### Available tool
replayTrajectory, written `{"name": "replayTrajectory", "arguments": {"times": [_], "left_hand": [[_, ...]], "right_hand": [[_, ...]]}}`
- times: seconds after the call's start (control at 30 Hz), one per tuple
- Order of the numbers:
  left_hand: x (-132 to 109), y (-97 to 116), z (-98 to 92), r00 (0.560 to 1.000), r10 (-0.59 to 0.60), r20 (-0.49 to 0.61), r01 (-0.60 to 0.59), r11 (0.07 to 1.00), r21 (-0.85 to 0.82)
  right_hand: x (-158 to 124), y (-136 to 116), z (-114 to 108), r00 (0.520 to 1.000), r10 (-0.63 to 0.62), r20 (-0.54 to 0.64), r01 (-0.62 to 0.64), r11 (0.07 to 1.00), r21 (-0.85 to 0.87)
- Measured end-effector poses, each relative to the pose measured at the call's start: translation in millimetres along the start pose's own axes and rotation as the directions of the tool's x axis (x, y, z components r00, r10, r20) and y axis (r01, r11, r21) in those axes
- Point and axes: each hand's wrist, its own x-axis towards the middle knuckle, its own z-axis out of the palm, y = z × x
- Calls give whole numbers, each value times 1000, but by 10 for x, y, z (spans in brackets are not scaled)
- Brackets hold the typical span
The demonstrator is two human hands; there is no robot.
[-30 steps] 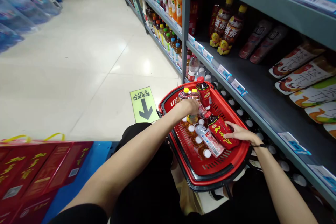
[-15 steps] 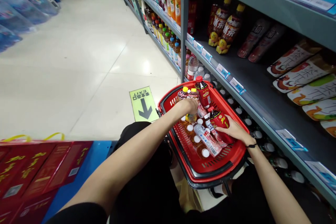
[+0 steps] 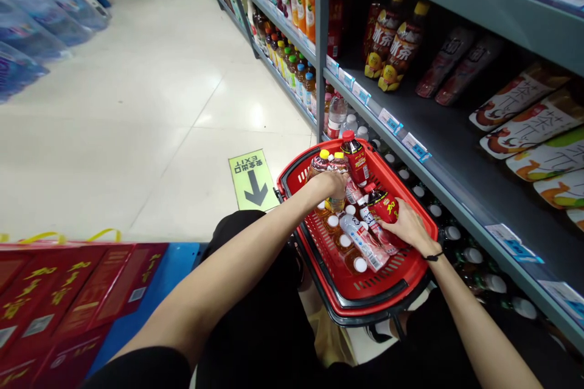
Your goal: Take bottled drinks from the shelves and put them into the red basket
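Note:
A red shopping basket point(image 3: 328, 276) sits in front of me with several drink bottles inside. My left hand point(image 3: 331, 185) reaches in at its far side, fingers wrapped round a yellow-capped iced tea bottle point(image 3: 338, 164); another yellow-capped bottle point(image 3: 320, 161) stands just beside it. With my right hand point(image 3: 410, 228) I grip a red-labelled drink bottle point(image 3: 382, 205), tilted at the basket's right side. A second red-labelled bottle point(image 3: 354, 161) is upright near the far rim. Pink-and-clear bottles point(image 3: 362, 240) lie between my hands, next to several white-capped amber bottles point(image 3: 345, 242).
Shelving point(image 3: 387, 115) with bottled drinks runs along the right, close to the basket. White-capped bottles point(image 3: 451, 233) line its bottom level. Red cartons point(image 3: 59, 298) are stacked at lower left. A green exit sign point(image 3: 253, 179) is on the floor; water packs point(image 3: 41, 12) stand far left.
The view has shifted slightly, so the basket and shelf appear a little further right. Both hands keep hold of the same bottles, with barely any movement inside the basket.

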Motion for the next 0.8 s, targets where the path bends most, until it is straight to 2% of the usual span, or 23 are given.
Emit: {"name": "replayTrajectory", "arguments": {"times": [0.27, 0.47, 0.6, 0.8], "left_hand": [[-51, 109, -51, 999, -21, 39, 15, 989, 147], [-109, 170, -62, 995, -30, 100, 5, 970, 242], [-107, 179, -43, 993, -33, 115, 0, 962, 273], [-94, 168, -24, 992, -41, 121, 4, 956, 295]], "right_hand": [[-63, -93, -92, 998, 23, -54, -25, 999, -38], [47, 58, 34, 999, 22, 49, -28, 991, 133], [107, 150, 66, 997, 21, 77, -37, 977, 211], [90, 64, 82, 995, 92, 22, -94, 988, 123]]}}
